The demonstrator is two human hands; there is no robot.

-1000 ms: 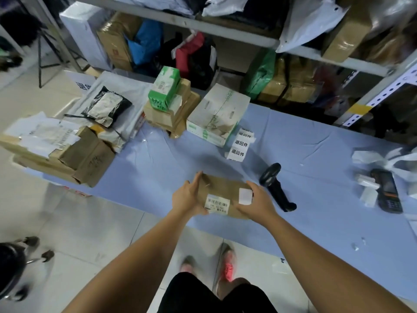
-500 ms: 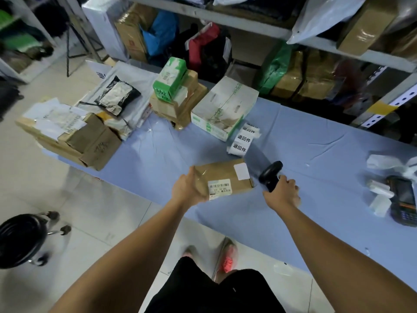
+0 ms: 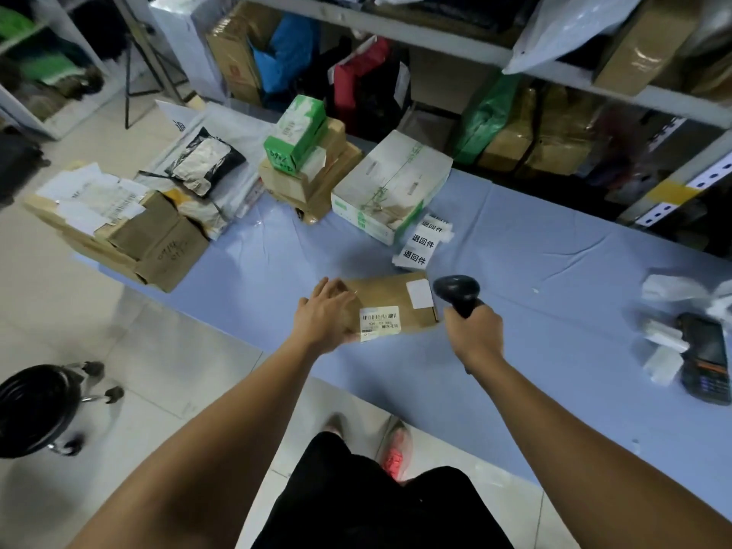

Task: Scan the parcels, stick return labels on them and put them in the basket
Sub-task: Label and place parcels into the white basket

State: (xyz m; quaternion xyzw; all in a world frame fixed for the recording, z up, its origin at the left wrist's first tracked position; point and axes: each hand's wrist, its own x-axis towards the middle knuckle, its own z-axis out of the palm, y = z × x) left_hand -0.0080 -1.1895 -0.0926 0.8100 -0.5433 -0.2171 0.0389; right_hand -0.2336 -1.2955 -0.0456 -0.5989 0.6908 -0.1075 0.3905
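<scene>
Left hand (image 3: 325, 317) clasping brown parcel (image 3: 390, 301) end (thumb hidden), right hand (image 3: 475, 330) fisted round scanner (image 3: 457, 289), handle covered.

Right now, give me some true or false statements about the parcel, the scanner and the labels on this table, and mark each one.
1. The right hand grips the black scanner. True.
2. A barcode label shows on the upper face of the brown parcel. True.
3. The brown parcel lies with no hand on it. False: the left hand holds its left end.
4. The strip of return labels is in the right hand. False: it lies on the blue table, beside the white box.
</scene>
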